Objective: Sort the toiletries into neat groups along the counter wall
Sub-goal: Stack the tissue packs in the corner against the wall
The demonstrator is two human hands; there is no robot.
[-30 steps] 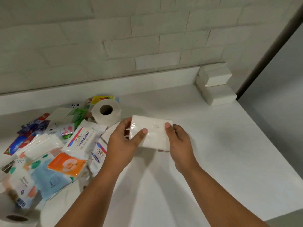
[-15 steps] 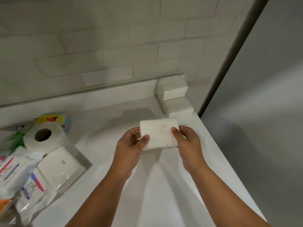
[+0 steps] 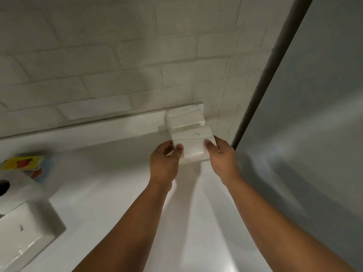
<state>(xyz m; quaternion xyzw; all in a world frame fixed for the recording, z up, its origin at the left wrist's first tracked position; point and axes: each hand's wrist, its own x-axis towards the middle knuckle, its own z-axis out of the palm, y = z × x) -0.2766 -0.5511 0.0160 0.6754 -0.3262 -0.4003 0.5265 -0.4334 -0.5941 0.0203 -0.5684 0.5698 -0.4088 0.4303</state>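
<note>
At the counter's (image 3: pixel 196 213) far left, a toilet roll (image 3: pixel 13 190), a colourful pack (image 3: pixel 21 163) and a loose tissue pack (image 3: pixel 25 228) lie unsorted. Further right, the left hand (image 3: pixel 164 165) and right hand (image 3: pixel 222 158) each pinch one end of the held tissue pack (image 3: pixel 193 148), which sits right against the stacked packs (image 3: pixel 184 117) at the wall. My read: one group started, most still to do.

Wht tissue pack (image 3: pixel 193 149), wht brick wall (image 3: pixel 117 65), yel/red pkt (image 3: pixel 22 162).
</note>
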